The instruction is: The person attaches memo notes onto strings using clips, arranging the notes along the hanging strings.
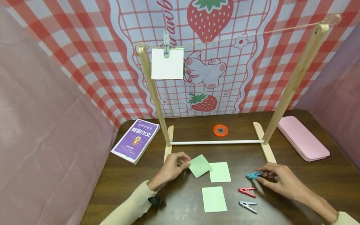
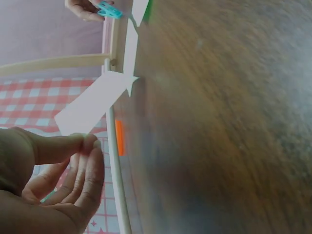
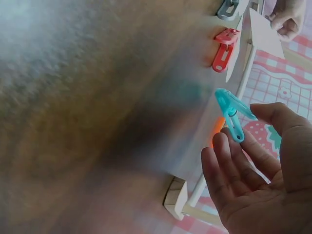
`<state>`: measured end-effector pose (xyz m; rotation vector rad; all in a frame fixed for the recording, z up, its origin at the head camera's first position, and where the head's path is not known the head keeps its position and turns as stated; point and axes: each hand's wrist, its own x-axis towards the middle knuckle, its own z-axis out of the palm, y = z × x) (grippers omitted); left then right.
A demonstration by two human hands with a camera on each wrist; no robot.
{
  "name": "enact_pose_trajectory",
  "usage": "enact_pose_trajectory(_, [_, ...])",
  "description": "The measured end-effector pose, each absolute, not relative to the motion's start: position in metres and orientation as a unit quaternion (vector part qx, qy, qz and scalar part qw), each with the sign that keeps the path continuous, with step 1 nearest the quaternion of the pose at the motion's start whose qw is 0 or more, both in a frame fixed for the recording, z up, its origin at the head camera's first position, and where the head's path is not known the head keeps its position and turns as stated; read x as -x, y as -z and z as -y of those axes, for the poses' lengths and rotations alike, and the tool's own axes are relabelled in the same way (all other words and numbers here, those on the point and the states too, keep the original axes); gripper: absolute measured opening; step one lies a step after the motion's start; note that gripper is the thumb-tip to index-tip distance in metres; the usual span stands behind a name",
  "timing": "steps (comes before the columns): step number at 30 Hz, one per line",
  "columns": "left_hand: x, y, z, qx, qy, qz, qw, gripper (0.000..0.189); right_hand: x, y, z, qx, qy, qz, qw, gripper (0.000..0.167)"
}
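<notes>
A green square paper (image 1: pixel 200 166) is pinched at its left corner by my left hand (image 1: pixel 175 166), tilted just above the table. Its right corner overlaps a second green paper (image 1: pixel 220 172); a third green paper (image 1: pixel 214 199) lies nearer me. My right hand (image 1: pixel 284 181) pinches a blue clothespin (image 1: pixel 254 175) between thumb and fingers, and the right wrist view shows the same clothespin (image 3: pixel 229 113) raised off the table. Beside that hand lie a red clothespin (image 1: pixel 247 192) and a grey clothespin (image 1: pixel 248 206).
A wooden frame (image 1: pixel 295 84) carries a string (image 1: pixel 253 33), where a grey clothespin (image 1: pixel 166 45) holds a pale paper (image 1: pixel 167 67) at left. A white rod (image 1: pixel 216 142) joins its feet. Around it are an orange tape roll (image 1: pixel 220 130), a purple book (image 1: pixel 136 140) and a pink case (image 1: pixel 304 137).
</notes>
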<state>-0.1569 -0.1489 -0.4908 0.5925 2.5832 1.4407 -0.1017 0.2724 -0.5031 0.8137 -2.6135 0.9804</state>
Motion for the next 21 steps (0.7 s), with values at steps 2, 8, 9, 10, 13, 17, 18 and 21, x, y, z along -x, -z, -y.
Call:
enact_pose_trajectory(2, [0.158,0.489,0.149,-0.187,-0.501,-0.843,0.057,0.007,0.104,0.5,-0.271,-0.285,-0.338,0.888,0.123,0.034])
enact_pose_trajectory(8, [0.16,0.483,0.147,-0.165,-0.549,-0.818,0.041,0.01,0.112,0.485,-0.267,-0.303,-0.329,0.884,0.141,0.035])
enact_pose_trajectory(9, [0.16,0.481,0.147,-0.163,-0.555,-0.815,0.038,0.011,0.114,0.482,-0.266,-0.304,-0.324,0.884,0.144,0.035])
enact_pose_trajectory(10, [0.161,0.48,0.147,-0.161,-0.559,-0.812,0.036,0.011,0.115,0.478,-0.265,-0.304,-0.321,0.885,0.145,0.035])
enact_pose_trajectory(13, [0.162,0.475,0.146,-0.158,-0.578,-0.8,0.028,0.012,0.121,0.467,-0.262,-0.305,-0.319,0.886,0.144,0.037])
enact_pose_trajectory(17, [0.163,0.464,0.145,-0.162,-0.605,-0.78,0.012,0.013,0.13,0.452,-0.257,-0.3,-0.335,0.882,0.139,0.041])
enact_pose_trajectory(18, [0.163,0.461,0.144,-0.164,-0.61,-0.775,0.007,0.013,0.132,0.448,-0.256,-0.298,-0.342,0.88,0.139,0.043])
enact_pose_trajectory(21, [0.163,0.451,0.142,-0.17,-0.625,-0.762,-0.006,0.015,0.138,0.437,-0.254,-0.291,-0.363,0.875,0.136,0.044])
